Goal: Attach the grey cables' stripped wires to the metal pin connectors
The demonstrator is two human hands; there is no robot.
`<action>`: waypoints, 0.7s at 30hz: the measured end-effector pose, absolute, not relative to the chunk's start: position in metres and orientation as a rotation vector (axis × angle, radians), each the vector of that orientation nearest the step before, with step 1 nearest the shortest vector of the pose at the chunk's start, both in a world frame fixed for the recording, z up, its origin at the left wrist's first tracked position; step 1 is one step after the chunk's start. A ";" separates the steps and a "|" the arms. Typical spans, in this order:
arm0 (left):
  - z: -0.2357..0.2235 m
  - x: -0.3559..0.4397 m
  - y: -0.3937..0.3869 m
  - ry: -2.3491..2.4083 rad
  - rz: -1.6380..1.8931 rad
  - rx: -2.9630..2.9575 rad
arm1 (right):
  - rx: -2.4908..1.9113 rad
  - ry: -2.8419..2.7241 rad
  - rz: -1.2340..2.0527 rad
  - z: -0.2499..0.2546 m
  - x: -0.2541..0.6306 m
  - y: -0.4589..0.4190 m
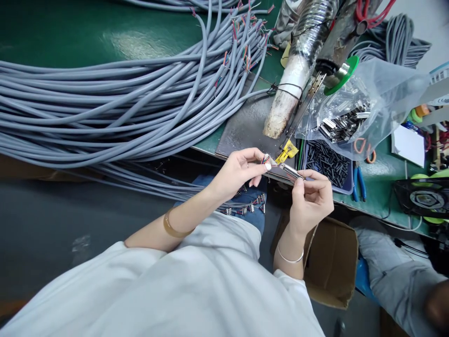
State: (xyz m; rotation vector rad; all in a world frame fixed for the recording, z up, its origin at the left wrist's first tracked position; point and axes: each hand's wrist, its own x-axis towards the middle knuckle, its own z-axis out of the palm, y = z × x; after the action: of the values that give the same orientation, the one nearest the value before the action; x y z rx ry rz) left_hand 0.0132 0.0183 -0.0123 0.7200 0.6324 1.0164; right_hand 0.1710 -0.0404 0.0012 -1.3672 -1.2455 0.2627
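My left hand (239,172) is closed, pinching the stripped end of a grey cable; its thin coloured wires (265,160) show at the fingertips. Facing it, my right hand (312,196) grips a small metal multi-pin connector (291,172) between thumb and fingers. The wire ends and the connector are very close together; whether they touch I cannot tell. Just beyond the fingertips is a yellow piece (288,150) at the edge of a dark metal plate (242,128). Several cables with connectors fitted (250,208) lie across my lap.
A thick bundle of grey cables (140,103) covers the left of the green table (105,32). A foil-wrapped duct (291,84), a bag of connectors (351,117), a bin of black pieces (326,164) and blue-handled pliers (358,182) stand right. Below is a cardboard box (331,262); a person (396,267) sits beyond.
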 end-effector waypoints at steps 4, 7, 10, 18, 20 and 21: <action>-0.012 0.015 0.018 0.681 1.070 0.701 | -1.390 -1.349 0.054 -0.008 0.169 -0.040; -0.010 0.018 0.018 0.713 1.102 0.736 | -1.358 -1.431 0.067 -0.011 0.166 -0.039; -0.009 0.022 0.018 0.734 1.145 0.805 | -1.341 -1.460 0.196 -0.013 0.162 -0.036; -0.007 0.030 0.024 0.804 1.230 0.900 | -1.284 -1.507 0.162 -0.013 0.162 -0.025; -0.007 0.031 0.025 0.803 1.249 0.913 | -1.278 -1.511 0.142 -0.012 0.161 -0.023; -0.006 0.031 0.026 0.802 1.255 0.917 | -1.277 -1.512 0.134 -0.011 0.161 -0.022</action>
State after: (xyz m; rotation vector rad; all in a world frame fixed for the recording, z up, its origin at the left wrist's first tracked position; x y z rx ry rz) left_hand 0.0312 0.0259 -0.0061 0.9166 0.8023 1.2550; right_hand 0.1613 -0.0220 -0.0112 -1.2767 -1.5116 0.1335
